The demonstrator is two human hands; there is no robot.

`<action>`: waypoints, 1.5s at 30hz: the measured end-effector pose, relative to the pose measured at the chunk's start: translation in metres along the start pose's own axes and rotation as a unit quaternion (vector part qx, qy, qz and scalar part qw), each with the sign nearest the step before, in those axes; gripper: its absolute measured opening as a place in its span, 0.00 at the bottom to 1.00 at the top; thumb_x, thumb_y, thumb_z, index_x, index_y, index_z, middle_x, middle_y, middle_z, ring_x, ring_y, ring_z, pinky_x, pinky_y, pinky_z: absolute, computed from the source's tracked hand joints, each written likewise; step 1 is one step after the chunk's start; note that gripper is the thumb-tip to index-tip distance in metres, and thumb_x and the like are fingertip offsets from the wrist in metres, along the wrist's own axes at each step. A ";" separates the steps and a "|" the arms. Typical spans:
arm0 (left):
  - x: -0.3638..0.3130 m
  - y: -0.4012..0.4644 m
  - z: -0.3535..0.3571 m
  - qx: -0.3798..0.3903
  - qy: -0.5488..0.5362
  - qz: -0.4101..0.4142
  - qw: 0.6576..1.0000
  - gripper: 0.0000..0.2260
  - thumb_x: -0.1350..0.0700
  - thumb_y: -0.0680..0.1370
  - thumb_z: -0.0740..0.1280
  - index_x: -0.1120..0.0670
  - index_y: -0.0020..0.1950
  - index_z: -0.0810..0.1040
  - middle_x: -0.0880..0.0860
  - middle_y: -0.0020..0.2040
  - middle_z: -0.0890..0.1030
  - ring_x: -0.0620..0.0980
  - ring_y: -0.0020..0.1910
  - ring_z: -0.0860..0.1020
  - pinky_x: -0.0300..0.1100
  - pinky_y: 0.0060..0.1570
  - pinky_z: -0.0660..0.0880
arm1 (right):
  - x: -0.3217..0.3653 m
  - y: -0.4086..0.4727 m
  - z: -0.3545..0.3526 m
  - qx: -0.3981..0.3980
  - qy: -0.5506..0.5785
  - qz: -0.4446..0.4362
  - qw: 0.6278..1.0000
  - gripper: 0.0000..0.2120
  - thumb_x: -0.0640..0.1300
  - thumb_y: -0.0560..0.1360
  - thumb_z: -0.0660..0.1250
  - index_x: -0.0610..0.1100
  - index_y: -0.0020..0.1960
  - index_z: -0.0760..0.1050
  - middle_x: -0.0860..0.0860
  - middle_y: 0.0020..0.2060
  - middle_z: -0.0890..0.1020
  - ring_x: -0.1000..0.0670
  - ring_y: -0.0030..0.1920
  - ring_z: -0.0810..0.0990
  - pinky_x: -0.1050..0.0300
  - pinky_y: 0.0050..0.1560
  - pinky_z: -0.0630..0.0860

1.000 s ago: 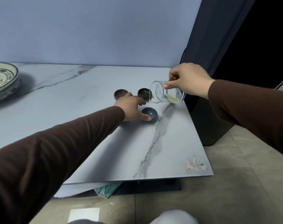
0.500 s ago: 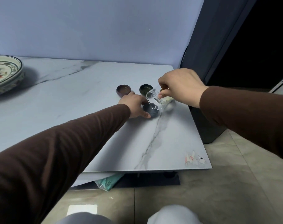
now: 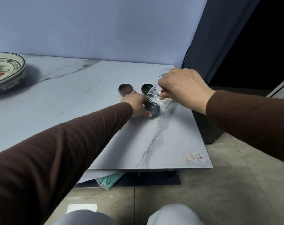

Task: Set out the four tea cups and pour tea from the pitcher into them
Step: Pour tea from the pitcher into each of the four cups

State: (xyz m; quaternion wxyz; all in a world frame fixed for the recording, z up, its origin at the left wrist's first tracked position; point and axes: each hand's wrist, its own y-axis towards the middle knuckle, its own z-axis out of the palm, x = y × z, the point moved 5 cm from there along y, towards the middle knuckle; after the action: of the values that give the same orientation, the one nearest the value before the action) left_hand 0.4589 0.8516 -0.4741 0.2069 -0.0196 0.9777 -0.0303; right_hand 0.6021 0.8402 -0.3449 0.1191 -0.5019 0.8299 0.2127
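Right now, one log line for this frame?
step: pouring | right hand: tips clear glass pitcher over grey-blue tea cup | left hand: steadies cup

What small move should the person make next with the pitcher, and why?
Probably keep the pitcher tipped a little more, so tea runs into the grey cup. The right hand holds it with its lip right over that cup, and the left hand steadies the cup. Whether tea flows yet is unclear.

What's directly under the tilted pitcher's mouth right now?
The blue-grey cup sits under the mouth of the glass pitcher, steadied by the left hand. The right hand grips the pitcher. The glass covers the cup's far rim, so its fill level is unclear.
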 end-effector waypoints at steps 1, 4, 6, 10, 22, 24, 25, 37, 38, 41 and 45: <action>0.000 0.000 0.000 -0.001 -0.001 0.000 1.000 0.28 0.37 0.63 0.75 0.44 0.60 0.78 0.45 0.41 0.67 0.52 0.60 0.69 0.45 0.54 0.70 | 0.001 -0.001 0.000 -0.004 -0.007 -0.004 1.000 0.12 0.55 0.76 0.66 0.48 0.42 0.71 0.50 0.41 0.78 0.46 0.48 0.76 0.54 0.33 0.61; 0.001 0.000 0.001 -0.002 -0.003 -0.005 1.000 0.29 0.37 0.63 0.75 0.44 0.61 0.77 0.47 0.43 0.69 0.52 0.61 0.69 0.45 0.55 0.70 | 0.004 -0.003 0.000 -0.009 -0.025 -0.016 1.000 0.11 0.55 0.78 0.64 0.47 0.45 0.74 0.50 0.42 0.78 0.45 0.48 0.76 0.54 0.34 0.61; 0.002 0.001 0.001 0.000 -0.005 -0.012 1.000 0.30 0.37 0.62 0.75 0.45 0.62 0.77 0.49 0.49 0.73 0.52 0.62 0.69 0.46 0.58 0.71 | 0.006 -0.005 0.000 -0.011 -0.028 -0.021 0.999 0.10 0.54 0.78 0.64 0.47 0.46 0.74 0.50 0.43 0.79 0.45 0.48 0.77 0.54 0.35 0.61; 0.002 0.001 0.002 0.002 -0.004 -0.010 1.000 0.31 0.37 0.63 0.75 0.45 0.64 0.76 0.48 0.50 0.74 0.52 0.62 0.68 0.45 0.57 0.70 | 0.007 -0.008 -0.001 -0.017 -0.021 -0.024 0.999 0.09 0.52 0.79 0.64 0.46 0.46 0.75 0.49 0.43 0.79 0.44 0.48 0.76 0.53 0.37 0.62; 0.001 0.002 0.002 -0.002 -0.003 -0.001 1.000 0.31 0.37 0.63 0.74 0.44 0.64 0.77 0.47 0.49 0.75 0.51 0.61 0.69 0.42 0.51 0.67 | 0.009 -0.014 -0.006 -0.028 -0.047 -0.051 0.997 0.10 0.51 0.80 0.63 0.45 0.46 0.75 0.48 0.41 0.79 0.44 0.46 0.76 0.52 0.37 0.61; 0.001 0.002 0.002 0.000 -0.005 -0.004 1.000 0.31 0.37 0.63 0.74 0.44 0.64 0.76 0.48 0.51 0.77 0.51 0.61 0.69 0.42 0.51 0.68 | 0.009 -0.014 -0.006 -0.030 -0.051 -0.050 0.997 0.10 0.50 0.79 0.64 0.45 0.45 0.75 0.48 0.40 0.79 0.44 0.45 0.76 0.53 0.37 0.60; 0.001 0.001 0.001 0.001 -0.007 -0.005 1.000 0.31 0.37 0.63 0.74 0.44 0.64 0.76 0.48 0.51 0.76 0.51 0.60 0.69 0.43 0.51 0.68 | 0.008 -0.014 -0.006 -0.031 -0.052 -0.051 0.997 0.10 0.50 0.79 0.64 0.45 0.45 0.75 0.48 0.40 0.79 0.43 0.44 0.77 0.53 0.37 0.60; 0.001 0.002 0.001 -0.003 -0.013 -0.010 1.000 0.30 0.37 0.62 0.75 0.43 0.62 0.77 0.46 0.45 0.71 0.50 0.59 0.69 0.41 0.48 0.65 | 0.006 -0.014 -0.005 -0.022 -0.062 -0.053 0.996 0.09 0.49 0.79 0.66 0.44 0.45 0.76 0.48 0.38 0.79 0.43 0.43 0.77 0.53 0.36 0.61; 0.001 0.002 0.001 -0.003 -0.014 -0.012 1.000 0.30 0.37 0.62 0.75 0.42 0.62 0.77 0.46 0.45 0.71 0.50 0.58 0.69 0.42 0.47 0.65 | 0.006 -0.014 -0.005 -0.022 -0.061 -0.052 0.997 0.09 0.50 0.79 0.65 0.44 0.45 0.76 0.48 0.38 0.79 0.43 0.43 0.76 0.53 0.36 0.61; 0.001 0.002 0.001 -0.002 -0.017 -0.010 1.000 0.30 0.37 0.62 0.75 0.43 0.63 0.77 0.46 0.47 0.73 0.50 0.59 0.69 0.42 0.48 0.66 | 0.007 -0.015 -0.005 -0.022 -0.062 -0.051 0.997 0.10 0.50 0.79 0.65 0.44 0.45 0.75 0.48 0.39 0.79 0.43 0.44 0.76 0.53 0.37 0.61; 0.001 0.002 0.001 -0.002 -0.014 -0.007 1.000 0.29 0.38 0.62 0.75 0.43 0.62 0.77 0.46 0.48 0.74 0.51 0.60 0.69 0.42 0.50 0.67 | 0.006 -0.015 -0.006 -0.024 -0.063 -0.046 0.997 0.09 0.49 0.78 0.66 0.43 0.44 0.76 0.47 0.38 0.79 0.43 0.44 0.77 0.53 0.37 0.60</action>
State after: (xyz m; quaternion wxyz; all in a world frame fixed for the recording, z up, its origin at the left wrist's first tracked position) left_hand 0.4586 0.8533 -0.4752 0.2202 -0.0270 0.9746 -0.0295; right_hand 0.6126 0.8265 -0.3456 0.1690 -0.5275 0.7917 0.2577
